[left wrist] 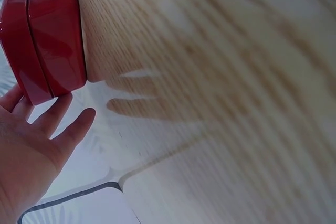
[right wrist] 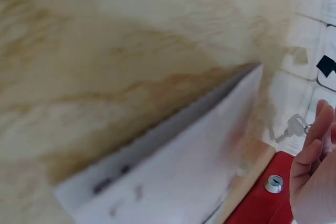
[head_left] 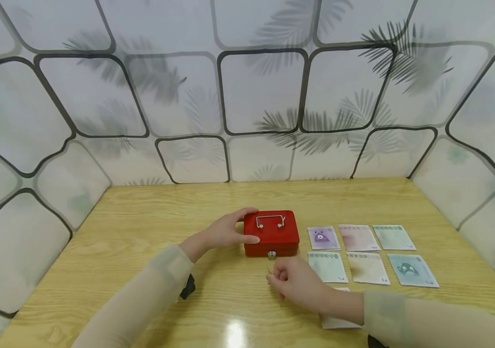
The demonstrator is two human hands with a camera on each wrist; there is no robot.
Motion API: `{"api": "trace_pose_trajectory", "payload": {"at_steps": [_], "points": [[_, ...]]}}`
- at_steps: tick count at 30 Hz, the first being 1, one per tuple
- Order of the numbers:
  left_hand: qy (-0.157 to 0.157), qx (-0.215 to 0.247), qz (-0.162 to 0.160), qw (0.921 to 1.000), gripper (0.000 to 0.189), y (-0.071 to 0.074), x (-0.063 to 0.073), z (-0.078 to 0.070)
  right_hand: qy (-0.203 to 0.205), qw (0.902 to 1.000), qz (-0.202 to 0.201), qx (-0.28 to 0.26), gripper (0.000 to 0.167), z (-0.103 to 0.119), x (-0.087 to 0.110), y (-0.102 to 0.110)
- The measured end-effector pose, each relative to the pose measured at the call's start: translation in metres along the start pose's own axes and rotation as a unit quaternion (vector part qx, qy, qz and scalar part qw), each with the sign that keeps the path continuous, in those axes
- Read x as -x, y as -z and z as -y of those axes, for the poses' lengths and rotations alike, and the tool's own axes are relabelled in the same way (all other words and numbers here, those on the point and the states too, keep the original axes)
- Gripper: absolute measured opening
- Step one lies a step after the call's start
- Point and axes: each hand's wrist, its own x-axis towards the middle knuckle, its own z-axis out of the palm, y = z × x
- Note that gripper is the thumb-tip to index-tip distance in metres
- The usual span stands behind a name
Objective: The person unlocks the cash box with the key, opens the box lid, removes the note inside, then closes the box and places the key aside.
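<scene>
A small red cash box (head_left: 273,232) stands on the table, its lid down, with a wire handle (head_left: 270,221) on top and a round silver lock (right wrist: 273,183) on its front. At the left end of the box, my left hand (head_left: 225,231) rests with extended fingers, the thumb lying on the lid. The left wrist view has that hand's fingers (left wrist: 68,129) spread and touching the box's end. My right hand (head_left: 297,282) is in front of the lock, a little apart from it. Between its fingertips it pinches a small silver key (right wrist: 296,126) on a ring.
To the right of the box lie several paper play banknotes in rows, among them a purple one (head_left: 323,238) and a blue one (head_left: 413,270). Another note (head_left: 339,323) lies partly under my right forearm. Patterned curtains (head_left: 260,92) enclose the wooden table (head_left: 178,203).
</scene>
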Motion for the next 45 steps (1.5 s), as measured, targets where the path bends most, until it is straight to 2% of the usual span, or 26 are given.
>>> {"api": "trace_pose_trajectory", "payload": {"at_steps": [4,12,24,34,45], "points": [[0.003,0.005,0.002,1.0,0.076,0.0,0.001,-0.001,0.012,0.9995,0.028,-0.004,0.028,-0.002,0.0,-0.004],[0.0,0.006,0.003,1.0,0.076,0.0,0.0,-0.002,0.012,0.9976,0.069,-0.002,0.027,-0.006,-0.004,-0.005],[0.0,0.002,0.004,1.0,0.078,-0.001,0.001,-0.001,-0.017,0.9939,0.109,0.005,0.028,-0.009,-0.011,-0.001],[0.002,0.008,0.001,1.0,0.076,-0.001,0.0,0.001,-0.022,0.9954,0.093,0.015,0.031,-0.013,-0.014,0.001],[0.003,0.006,0.005,1.0,0.076,0.0,0.001,0.0,-0.024,0.9968,0.075,0.013,0.028,-0.005,-0.012,0.015]]}}
